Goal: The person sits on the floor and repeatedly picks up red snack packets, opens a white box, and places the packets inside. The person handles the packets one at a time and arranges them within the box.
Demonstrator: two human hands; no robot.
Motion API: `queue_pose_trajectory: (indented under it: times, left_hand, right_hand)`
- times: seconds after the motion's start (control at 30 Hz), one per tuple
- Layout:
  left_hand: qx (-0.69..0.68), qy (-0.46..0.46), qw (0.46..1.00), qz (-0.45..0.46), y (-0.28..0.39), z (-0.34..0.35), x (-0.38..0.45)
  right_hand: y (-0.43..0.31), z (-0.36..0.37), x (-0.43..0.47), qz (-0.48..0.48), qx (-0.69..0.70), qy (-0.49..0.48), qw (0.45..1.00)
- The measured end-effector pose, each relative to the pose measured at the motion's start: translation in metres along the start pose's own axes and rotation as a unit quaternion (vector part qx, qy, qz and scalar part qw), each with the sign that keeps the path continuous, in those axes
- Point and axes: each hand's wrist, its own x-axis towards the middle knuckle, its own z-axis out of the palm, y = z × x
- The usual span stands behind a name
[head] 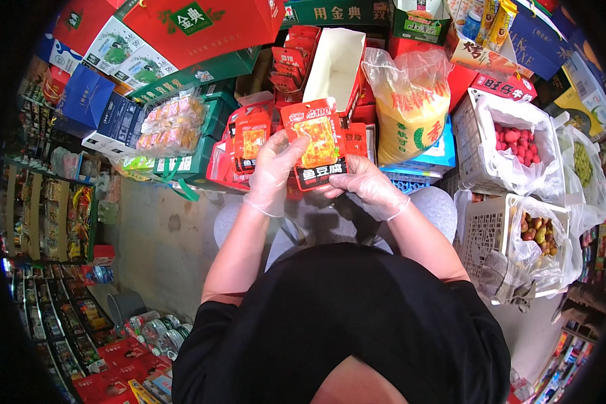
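Note:
A red foil snack pouch (317, 144) with a picture of golden food and a black lower band is held upright before me. My left hand (274, 169), in a clear plastic glove, grips its left side, thumb across the front. My right hand (371, 186), gloved likewise, pinches its lower right corner. Similar red pouches (252, 139) lie just left of it in a red carton (217, 161). Another red pouch (355, 139) shows partly behind the held one. Beyond my hands, a white-lined carton (336, 65) stands beside a box of red packets (289, 63).
A transparent sack of yellow grain (409, 106) stands to the right, beside white plastic crates (485, 126) with bagged fruit. Wrapped snacks (171, 121) and large gift cartons (192, 30) are stacked at left. Store shelves (50, 212) and plastic bottles (161, 333) stand farther left.

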Motion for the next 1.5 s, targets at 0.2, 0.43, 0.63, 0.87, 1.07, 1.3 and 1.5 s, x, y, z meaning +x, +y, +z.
queue_pose_trajectory:
  times: [0.2, 0.43, 0.63, 0.87, 1.07, 1.3, 1.5]
  left_hand:
    - [-0.013, -0.024, 0.999, 0.026, 0.002, 0.004, -0.007]
    - [0.008, -0.037, 0.999, 0.021, -0.001, 0.002, -0.010]
    - [0.309, -0.091, 0.946, -0.024, -0.007, -0.001, -0.018]
    - [0.395, -0.145, 0.907, -0.018, -0.018, 0.003, -0.024]
    - [0.307, -0.192, 0.926, -0.103, -0.044, -0.017, -0.023]
    - [0.225, -0.141, 0.953, -0.144, -0.055, -0.022, -0.014]
    - [0.184, -0.196, 0.949, -0.165, -0.052, -0.020, 0.000]
  right_hand:
    - [-0.003, 0.004, -0.002, 0.007, -0.009, 0.011, 1.000]
    - [-0.005, -0.010, -0.003, -0.044, -0.038, -0.029, 0.998]
    - [-0.012, -0.014, -0.002, -0.133, 0.089, 0.042, 0.986]
    - [0.002, -0.021, 0.005, -0.074, -0.051, 0.165, 0.982]
    - [-0.014, -0.004, -0.001, -0.135, -0.046, 0.247, 0.958]
    - [-0.038, 0.004, -0.019, -0.134, -0.266, 0.195, 0.934]
    - [-0.079, 0.014, -0.028, -0.064, -0.407, 0.243, 0.878]
